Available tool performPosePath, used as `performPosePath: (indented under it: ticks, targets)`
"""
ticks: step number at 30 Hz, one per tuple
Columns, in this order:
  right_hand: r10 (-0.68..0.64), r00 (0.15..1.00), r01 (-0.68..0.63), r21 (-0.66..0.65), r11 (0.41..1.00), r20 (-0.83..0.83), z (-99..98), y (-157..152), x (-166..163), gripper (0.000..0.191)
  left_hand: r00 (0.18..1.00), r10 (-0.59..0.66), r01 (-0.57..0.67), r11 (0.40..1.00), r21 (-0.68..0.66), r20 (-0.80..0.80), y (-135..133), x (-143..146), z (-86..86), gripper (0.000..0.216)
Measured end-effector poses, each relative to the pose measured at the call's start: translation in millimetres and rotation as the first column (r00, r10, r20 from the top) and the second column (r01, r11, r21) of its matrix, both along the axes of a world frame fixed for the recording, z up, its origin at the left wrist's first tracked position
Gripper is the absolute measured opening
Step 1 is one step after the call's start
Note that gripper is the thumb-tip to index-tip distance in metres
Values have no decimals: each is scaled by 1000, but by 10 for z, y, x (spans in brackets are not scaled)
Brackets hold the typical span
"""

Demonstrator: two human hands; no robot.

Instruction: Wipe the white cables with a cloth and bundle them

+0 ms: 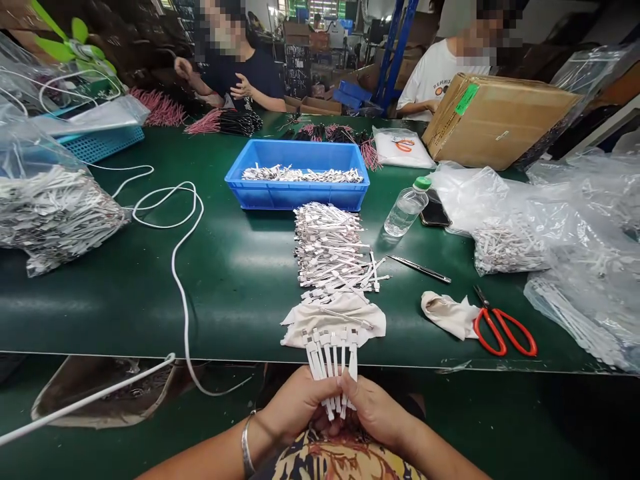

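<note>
Several short white cables (330, 353) are fanned out between my two hands, their metal plugs pointing away over the table edge. My left hand (303, 400) grips the bundle from the left, thumb across the top. From the right, my right hand (377, 407) is closed on the same cables, its thumb meeting the left one. Just beyond the plugs lies a cream cloth (295, 323). Behind it is a long pile of similar white cables (327, 247), several of them loose on its right side. My lower fingers are partly hidden under the bundle.
A blue bin (300, 197) holds more cables. To the right are a water bottle (403, 215), a phone (435, 208), a craft knife (419, 269), a rag (447, 315) and red-handled scissors (505, 330). Bagged cables (60, 213) and a white cord (180, 273) lie left. Two people sit opposite.
</note>
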State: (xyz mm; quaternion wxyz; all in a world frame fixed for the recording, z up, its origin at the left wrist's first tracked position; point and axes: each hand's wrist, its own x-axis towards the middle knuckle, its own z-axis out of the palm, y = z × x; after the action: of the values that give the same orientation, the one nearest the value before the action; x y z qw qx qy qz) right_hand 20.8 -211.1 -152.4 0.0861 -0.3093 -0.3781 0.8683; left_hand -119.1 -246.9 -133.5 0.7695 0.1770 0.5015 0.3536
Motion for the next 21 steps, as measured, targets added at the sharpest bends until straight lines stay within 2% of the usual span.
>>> performPosePath:
  ticks: [6, 9, 12, 15, 21]
  targets:
    - [-49, 998, 44, 154, 987, 29, -7, -31, 48, 89, 1000, 4, -4, 1000, 19, -14, -14, 19, -36, 44]
    - [-44, 998, 37, 157, 987, 40, -9, -33, 58, 90, 999, 22, -22, 1000, 5, -24, -5, 25, -50, 44]
    - [-48, 999, 48, 99, 994, 5, -25, -28, 52, 82, 999, 38, -38, 999, -10, -11, 5, 20, -43, 43]
    - [-35, 997, 42, 95, 995, -74, -23, -17, 48, 72, 999, 40, -40, 999, -14, 18, 2, 5, -16, 45]
    - [-20, 985, 24, 21, 999, -172, 71, 8, 46, 54, 995, 4, -5, 1000, 7, 96, -47, -58, -55, 46]
